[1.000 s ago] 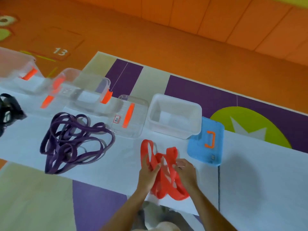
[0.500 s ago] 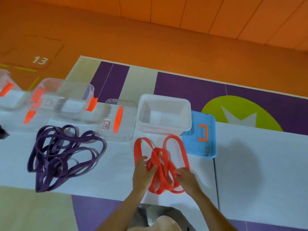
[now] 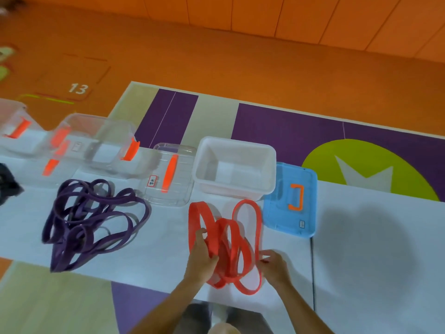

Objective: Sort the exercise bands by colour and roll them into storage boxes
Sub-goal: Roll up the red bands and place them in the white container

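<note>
- The left grip (image 3: 201, 259) is closed on the red flat rubber exercise bands (image 3: 215, 237): the thumb lies over several strands and the fingers curl under them, on the left side of the tangle.
- The right grip (image 3: 274, 265) is narrow. Thumb and first finger pinch one thin strand at the right lower edge of the same tangle.
- The red bands lie as loose loops on the white sheet (image 3: 361, 249) that covers the floor, between both hands. Two loops reach up toward the boxes.
- Just behind the red bands stands the white opaque plastic box (image 3: 231, 190), open, with nothing visible inside.
- At the right of this box, touching it, lies the light blue plastic lid (image 3: 277, 213) with an orange handle, flat on the sheet.
- At the left of the white box lies a clear plastic lid (image 3: 180, 189) with an orange strip and a small label. I cannot read the label.
- Further left a clear plastic box (image 3: 106, 145) with orange clasps stands, and one more clear box (image 3: 14, 141) is at the picture edge. Both are blurred.
- In front of the clear boxes, well apart from the hands, the dark purple exercise bands (image 3: 55, 251) lie in a loose pile on the sheet.
- At the far left edge a dark band (image 3: 7, 186) is only partly in view.
- Beyond the sheet there is an orange floor (image 3: 240, 56) with the number 13 painted.
</note>
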A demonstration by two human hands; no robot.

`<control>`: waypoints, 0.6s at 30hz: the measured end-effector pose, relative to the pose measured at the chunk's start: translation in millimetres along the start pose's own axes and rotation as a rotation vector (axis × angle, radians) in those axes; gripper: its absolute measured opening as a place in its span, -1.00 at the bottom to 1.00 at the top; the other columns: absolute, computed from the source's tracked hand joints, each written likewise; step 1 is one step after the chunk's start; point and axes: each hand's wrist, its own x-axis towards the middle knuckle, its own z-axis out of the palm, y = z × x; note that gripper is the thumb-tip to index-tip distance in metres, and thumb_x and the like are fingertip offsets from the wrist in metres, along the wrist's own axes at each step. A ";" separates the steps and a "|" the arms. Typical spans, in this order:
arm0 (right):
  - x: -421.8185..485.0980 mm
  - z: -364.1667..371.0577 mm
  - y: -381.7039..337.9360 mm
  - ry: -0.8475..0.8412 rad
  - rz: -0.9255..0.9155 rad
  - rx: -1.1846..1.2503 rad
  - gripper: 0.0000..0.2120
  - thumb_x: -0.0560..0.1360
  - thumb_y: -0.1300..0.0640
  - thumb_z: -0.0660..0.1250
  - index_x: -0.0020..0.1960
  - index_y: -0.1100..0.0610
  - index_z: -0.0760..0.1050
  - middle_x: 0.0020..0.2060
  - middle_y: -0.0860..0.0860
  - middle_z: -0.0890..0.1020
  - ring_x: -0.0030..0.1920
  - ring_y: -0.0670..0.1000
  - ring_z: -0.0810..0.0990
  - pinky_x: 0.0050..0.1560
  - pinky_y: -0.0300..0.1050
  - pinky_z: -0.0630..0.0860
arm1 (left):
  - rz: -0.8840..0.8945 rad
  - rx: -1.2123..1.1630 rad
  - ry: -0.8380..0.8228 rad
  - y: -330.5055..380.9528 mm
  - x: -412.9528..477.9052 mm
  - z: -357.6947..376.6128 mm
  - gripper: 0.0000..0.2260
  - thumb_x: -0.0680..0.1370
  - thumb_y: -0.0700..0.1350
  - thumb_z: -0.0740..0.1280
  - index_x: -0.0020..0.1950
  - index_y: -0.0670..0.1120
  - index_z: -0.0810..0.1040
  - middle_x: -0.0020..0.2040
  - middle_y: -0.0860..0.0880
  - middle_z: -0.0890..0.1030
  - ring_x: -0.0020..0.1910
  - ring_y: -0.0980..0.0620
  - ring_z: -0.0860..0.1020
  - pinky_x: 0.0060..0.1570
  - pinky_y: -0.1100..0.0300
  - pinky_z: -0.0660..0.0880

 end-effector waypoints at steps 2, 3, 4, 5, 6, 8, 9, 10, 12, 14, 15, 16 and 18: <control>1.5 -1.6 -0.1 -0.032 -0.072 -0.070 -0.76 0.63 -0.11 0.36 -0.09 0.01 0.65 -0.19 -0.07 0.72 -0.16 -0.02 0.70 0.04 -0.08 0.69 | -0.009 -0.046 -0.016 -5.0 -2.9 -5.2 -0.40 0.66 0.04 0.38 0.58 0.12 0.13 0.41 -0.01 0.56 0.30 -0.14 0.64 0.30 -0.14 0.60; -0.3 -4.1 -1.7 -0.022 -0.094 -0.074 -0.76 0.63 -0.10 0.36 -0.15 -0.01 0.63 -0.25 -0.11 0.69 -0.21 -0.04 0.68 -0.01 -0.13 0.69 | -0.007 -0.069 -0.029 -8.0 -3.4 -8.0 -0.41 0.66 0.04 0.38 0.58 0.15 0.12 0.42 0.00 0.56 0.32 -0.13 0.63 0.31 -0.15 0.60; -3.7 -8.8 -4.3 -0.011 -0.113 -0.044 -0.79 0.62 -0.08 0.37 -0.14 -0.02 0.61 -0.26 -0.13 0.67 -0.22 -0.06 0.67 -0.06 -0.18 0.67 | 0.004 -0.089 -0.047 -10.0 -4.1 -11.0 -0.44 0.67 0.01 0.37 0.56 0.19 0.13 0.42 0.00 0.56 0.32 -0.12 0.63 0.31 -0.13 0.59; -6.8 -13.4 -6.5 -0.003 -0.135 -0.003 -0.84 0.61 -0.06 0.38 -0.10 -0.03 0.61 -0.23 -0.14 0.67 -0.20 -0.07 0.67 -0.10 -0.23 0.64 | 0.014 -0.102 -0.066 -11.1 -4.6 -14.6 -0.46 0.68 -0.04 0.37 0.54 0.23 0.15 0.42 0.01 0.57 0.32 -0.10 0.63 0.31 -0.09 0.60; -9.7 -16.6 -8.7 -0.001 -0.150 0.040 -0.90 0.60 -0.03 0.40 -0.05 -0.02 0.60 -0.19 -0.13 0.67 -0.17 -0.07 0.67 -0.13 -0.26 0.60 | 0.024 -0.100 -0.084 -13.1 -4.2 -18.2 -0.46 0.68 -0.11 0.36 0.53 0.25 0.16 0.41 0.02 0.57 0.31 -0.08 0.63 0.31 -0.02 0.60; -15.7 -23.7 -13.3 -0.009 -0.171 0.115 -0.95 0.59 0.07 0.41 0.04 -0.04 0.57 -0.07 -0.11 0.65 -0.09 -0.08 0.65 -0.13 -0.31 0.56 | 0.031 -0.091 -0.100 -14.0 -2.9 -24.2 -0.40 0.67 -0.22 0.34 0.54 0.25 0.15 0.37 0.02 0.58 0.28 -0.06 0.64 0.26 0.14 0.58; -18.1 -26.8 -15.9 -0.016 -0.183 0.131 -0.88 0.59 0.11 0.40 0.08 -0.07 0.54 -0.01 -0.13 0.63 -0.04 -0.11 0.63 -0.10 -0.34 0.54 | 0.028 -0.092 -0.092 -15.8 -1.9 -26.1 -0.37 0.67 -0.25 0.33 0.58 0.21 0.15 0.36 -0.01 0.59 0.29 -0.08 0.63 0.25 0.16 0.55; -20.8 -29.2 -18.7 -0.018 -0.195 0.148 -0.83 0.60 0.12 0.39 0.12 -0.11 0.51 0.02 -0.16 0.62 -0.01 -0.13 0.62 -0.06 -0.34 0.53 | 0.016 -0.091 -0.082 -17.1 -1.1 -27.8 -0.36 0.67 -0.27 0.32 0.63 0.13 0.15 0.37 -0.05 0.59 0.30 -0.11 0.63 0.26 0.14 0.54; -27.8 -34.2 -25.8 -0.004 -0.240 0.167 -0.78 0.62 0.10 0.37 0.19 -0.16 0.48 0.03 -0.24 0.64 0.03 -0.14 0.64 0.07 -0.29 0.57 | 0.009 -0.091 -0.042 -18.1 -1.1 -33.5 -0.33 0.67 -0.26 0.32 0.69 0.04 0.10 0.33 -0.09 0.62 0.27 -0.14 0.65 0.29 0.04 0.55; -33.9 -36.9 -29.3 0.041 -0.309 0.166 -0.72 0.62 0.11 0.39 0.21 -0.24 0.50 -0.04 -0.30 0.69 0.03 -0.13 0.69 0.13 -0.24 0.61 | 0.019 -0.088 -0.002 -19.7 -1.7 -41.2 -0.31 0.68 -0.22 0.32 0.70 0.09 0.05 0.24 -0.02 0.65 0.18 -0.11 0.69 0.25 0.01 0.59; -37.2 -39.0 -31.6 0.070 -0.349 0.170 -0.65 0.61 0.12 0.40 0.23 -0.31 0.50 -0.04 -0.31 0.70 0.03 -0.13 0.69 0.12 -0.25 0.61 | 0.022 -0.092 0.015 -19.8 -2.1 -45.1 -0.32 0.69 -0.20 0.31 0.70 0.11 0.03 0.21 0.04 0.64 0.13 -0.07 0.70 0.22 0.03 0.60; -39.5 -40.6 -33.6 0.096 -0.390 0.193 -0.58 0.60 0.14 0.42 0.25 -0.36 0.50 -0.02 -0.31 0.69 0.04 -0.13 0.69 0.10 -0.28 0.60 | 0.022 -0.095 0.025 -21.3 -1.6 -48.2 -0.33 0.70 -0.20 0.30 0.70 0.12 0.02 0.19 0.08 0.62 0.08 -0.01 0.69 0.19 0.06 0.59; -44.7 -45.7 -41.4 0.128 -0.452 0.266 -0.50 0.60 0.20 0.41 0.30 -0.38 0.50 0.04 -0.18 0.65 0.05 -0.13 0.64 0.03 -0.35 0.55 | 0.032 -0.113 0.041 -23.3 -2.3 -54.4 -0.34 0.70 -0.20 0.29 0.68 0.15 0.05 0.11 0.10 0.63 -0.06 0.13 0.66 0.06 0.21 0.57</control>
